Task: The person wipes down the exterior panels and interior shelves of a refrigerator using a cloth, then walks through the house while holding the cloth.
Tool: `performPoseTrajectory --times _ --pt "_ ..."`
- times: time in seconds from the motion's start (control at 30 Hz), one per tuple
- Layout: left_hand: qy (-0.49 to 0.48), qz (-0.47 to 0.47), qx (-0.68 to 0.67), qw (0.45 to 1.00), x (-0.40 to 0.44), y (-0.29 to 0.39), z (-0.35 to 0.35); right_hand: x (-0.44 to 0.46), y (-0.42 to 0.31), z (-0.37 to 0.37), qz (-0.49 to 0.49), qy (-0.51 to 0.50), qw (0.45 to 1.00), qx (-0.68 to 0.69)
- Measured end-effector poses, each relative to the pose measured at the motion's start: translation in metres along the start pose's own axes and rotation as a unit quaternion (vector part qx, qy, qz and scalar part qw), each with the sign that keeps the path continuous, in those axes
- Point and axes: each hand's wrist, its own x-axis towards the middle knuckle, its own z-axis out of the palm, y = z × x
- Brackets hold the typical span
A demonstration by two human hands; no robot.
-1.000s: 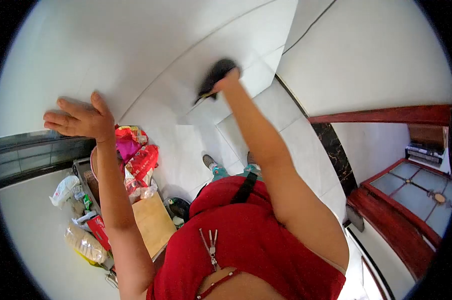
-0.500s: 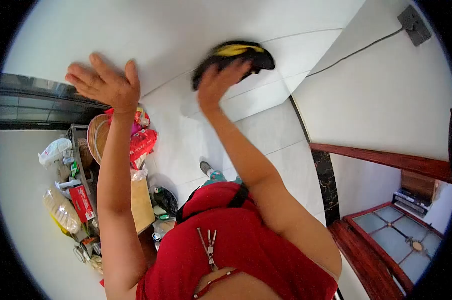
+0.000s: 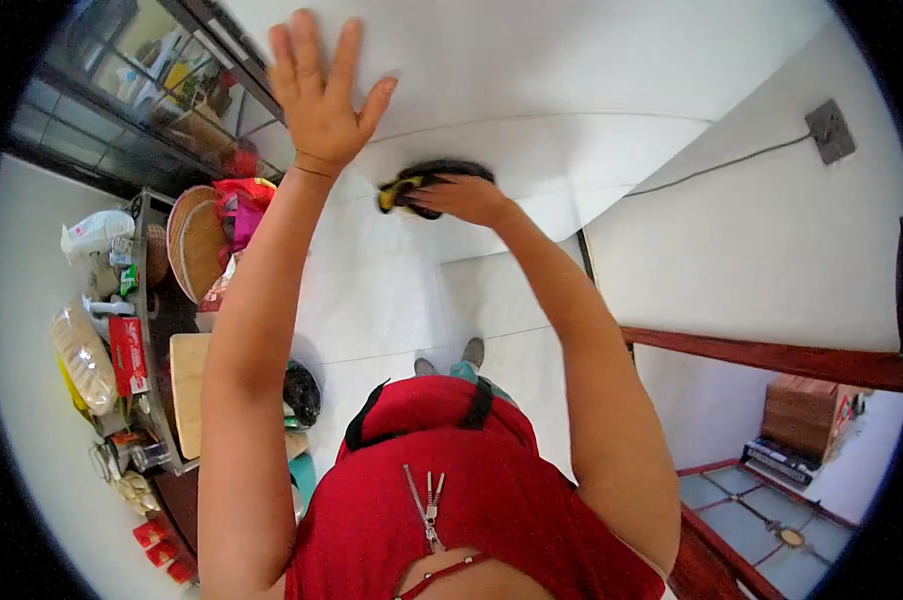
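A black and yellow cloth (image 3: 448, 169) lies bunched against the large white panel (image 3: 612, 70) in front of me. My right hand (image 3: 472, 198) presses on it, fingers closed over its near side and partly sunk in its folds. Higher up and to the left, my left hand (image 3: 322, 108) is open with the fingers spread. It holds nothing and is in front of the panel's left part; I cannot tell whether its palm touches the surface.
On the left, a rack (image 3: 152, 300) bears bags, a red box (image 3: 128, 356) and a round woven basket (image 3: 197, 240). A wooden board (image 3: 189, 395) and a black-lined bin (image 3: 302, 393) are below. At the right are a socket (image 3: 832, 131) with a cable and a red-brown wooden frame (image 3: 772, 357).
My right hand has moved the cloth left and slightly down across the white panel. My left hand has shifted up and to the right, still spread. The camera view has turned somewhat.
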Motion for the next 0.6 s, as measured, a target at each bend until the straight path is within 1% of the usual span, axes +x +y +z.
performPoseTrajectory --times 0.03,0.07,0.1,0.13,0.17,0.2,0.27,0.3,0.33,0.37,0.4,0.47,0.5,0.53,0.6 --pt "-0.033 0.006 -0.030 0.999 0.001 -0.007 -0.011 -0.014 0.005 0.005 0.008 -0.018 0.998 0.058" --pt "-0.068 0.008 -0.060 0.996 -0.003 -0.014 -0.023 -0.034 0.011 0.000 0.070 0.001 0.987 0.145" --pt "-0.089 0.002 -0.101 0.991 -0.008 -0.022 -0.033 -0.043 0.021 -0.014 0.110 -0.153 0.971 0.150" --pt "-0.106 -0.015 -0.111 0.988 -0.020 -0.028 -0.047 -0.053 0.031 -0.022 0.121 -0.188 0.971 0.085" --pt "-0.126 -0.033 -0.121 0.984 -0.035 -0.029 -0.062 -0.055 0.048 -0.050 0.146 -0.182 0.969 0.078" --pt "-0.146 -0.051 -0.135 0.979 -0.053 -0.029 -0.077 -0.065 0.058 -0.047 0.146 -0.059 0.987 -0.008" --pt "-0.185 -0.113 -0.107 0.970 -0.112 -0.033 -0.103 -0.039 0.079 -0.089 0.227 -0.050 0.972 -0.031" --pt "-0.205 -0.145 -0.094 0.963 -0.149 -0.032 -0.113 -0.027 0.085 -0.097 0.225 0.022 0.972 -0.062" --pt "-0.235 -0.200 -0.083 0.948 -0.190 -0.027 -0.122 -0.015 0.091 -0.099 0.221 0.095 0.966 -0.093" --pt "-0.263 -0.252 -0.073 0.929 -0.233 -0.018 -0.129 -0.001 0.092 -0.098 0.213 0.125 0.964 -0.103" --pt "-0.301 -0.287 -0.064 0.907 -0.279 -0.008 -0.138 0.020 0.090 -0.101 0.206 0.119 0.966 -0.102" --pt "-0.346 -0.345 -0.074 0.870 -0.336 0.023 -0.161 0.060 0.070 -0.108 0.190 0.100 0.972 -0.095" --pt "-0.363 -0.369 -0.081 0.852 -0.358 0.037 -0.171 0.071 0.059 -0.093 0.168 0.097 0.976 -0.096" --pt "-0.374 -0.390 -0.090 0.836 -0.376 0.049 -0.178 0.081 0.047 -0.087 0.147 0.053 0.983 -0.093" --pt "-0.403 -0.428 -0.111 0.802 -0.403 0.072 -0.199 0.093 0.027 -0.067 0.079 0.043 0.988 -0.126"
